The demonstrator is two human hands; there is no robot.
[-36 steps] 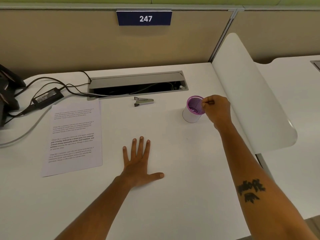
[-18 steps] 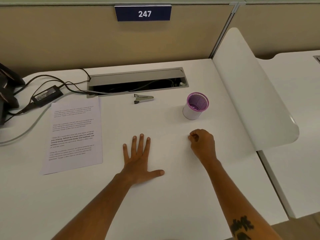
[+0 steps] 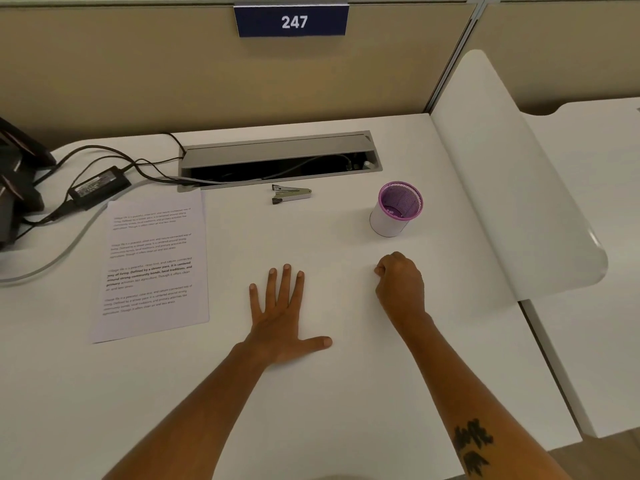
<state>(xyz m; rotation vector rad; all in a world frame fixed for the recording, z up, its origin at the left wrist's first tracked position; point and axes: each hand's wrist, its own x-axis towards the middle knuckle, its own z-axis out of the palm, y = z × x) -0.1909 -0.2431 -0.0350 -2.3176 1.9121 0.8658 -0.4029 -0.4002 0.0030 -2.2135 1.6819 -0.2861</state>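
My left hand (image 3: 281, 315) lies flat on the white desk (image 3: 311, 393), palm down, fingers straight and spread. My right hand (image 3: 400, 282) rests on the desk to its right with fingers curled into a loose fist; nothing shows inside it. A white pen cup (image 3: 389, 221) with a purple mesh rim stands just beyond the right hand, apart from it. A small metal stapler (image 3: 291, 194) lies further back, near the middle. A printed sheet of paper (image 3: 156, 268) lies left of my left hand.
An open grey cable hatch (image 3: 277, 157) sits at the back of the desk. A black power adapter (image 3: 98, 187) with cables lies at the back left beside a dark device (image 3: 17, 188). A white curved divider (image 3: 512, 188) borders the desk's right side.
My right hand has drawn back from the rim of the pen cup to the desk in front of it, fingers curled. The left hand has stayed flat in place.
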